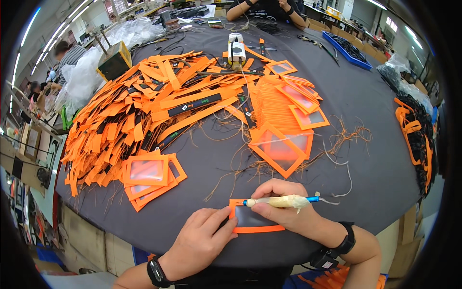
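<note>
A rectangular orange-edged clear panel (260, 229) lies flat near the front edge of the table. My left hand (199, 241) has its fingertips closed at the panel's left border, holding it in place. In my right hand (284, 202) is a blue pen-shaped tool (279, 201), its middle wrapped in cream tape and a thin wire trailing from its back end. The tool's tip meets the orange border at the upper left corner. My right fingers and the tool hide part of the panel's upper right side.
A large heap of orange and black strips (110, 125) covers the left of the table. Stacked orange-framed panels (284, 149) stand ahead, and a smaller stack (149, 176) lies left. Loose orange threads (351, 135), a white power adapter (237, 50) and a blue tray (346, 48) are beyond. A person (267, 9) sits opposite.
</note>
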Action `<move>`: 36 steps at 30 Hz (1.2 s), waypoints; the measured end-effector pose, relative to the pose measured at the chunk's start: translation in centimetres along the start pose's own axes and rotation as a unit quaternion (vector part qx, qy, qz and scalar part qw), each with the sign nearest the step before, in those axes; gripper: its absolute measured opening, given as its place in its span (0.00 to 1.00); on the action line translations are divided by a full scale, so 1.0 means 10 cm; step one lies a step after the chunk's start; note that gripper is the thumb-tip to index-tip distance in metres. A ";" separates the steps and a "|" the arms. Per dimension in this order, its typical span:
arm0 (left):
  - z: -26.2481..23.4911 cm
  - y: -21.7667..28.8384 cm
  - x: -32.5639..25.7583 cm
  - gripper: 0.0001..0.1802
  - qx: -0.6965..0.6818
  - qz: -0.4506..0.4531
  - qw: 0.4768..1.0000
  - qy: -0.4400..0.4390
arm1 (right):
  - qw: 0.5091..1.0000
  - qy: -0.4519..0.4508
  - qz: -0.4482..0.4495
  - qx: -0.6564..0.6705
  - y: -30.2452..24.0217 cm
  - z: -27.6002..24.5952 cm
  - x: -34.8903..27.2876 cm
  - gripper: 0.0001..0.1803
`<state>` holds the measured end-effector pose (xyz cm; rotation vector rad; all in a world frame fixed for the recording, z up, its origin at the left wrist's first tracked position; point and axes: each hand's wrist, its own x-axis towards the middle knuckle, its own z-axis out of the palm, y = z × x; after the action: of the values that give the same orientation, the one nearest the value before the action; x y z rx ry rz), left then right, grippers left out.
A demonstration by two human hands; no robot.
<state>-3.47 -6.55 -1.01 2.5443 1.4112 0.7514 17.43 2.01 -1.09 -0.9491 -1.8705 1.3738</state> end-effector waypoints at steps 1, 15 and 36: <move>0.01 0.01 0.00 0.16 0.023 0.014 1.000 0.007 | 1.000 0.002 0.007 0.001 0.00 0.00 0.00 0.11; 0.17 0.02 -0.04 0.10 0.160 0.068 0.978 0.111 | 0.997 0.030 0.018 0.062 0.15 0.04 0.01 0.14; 0.20 0.02 -0.04 0.11 0.142 0.043 0.979 0.140 | 1.000 0.021 0.020 0.004 0.03 0.06 0.05 0.12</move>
<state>-2.48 -6.73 -2.82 2.8182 1.6040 1.0251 16.74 2.15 -1.54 -1.0075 -1.8226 1.3733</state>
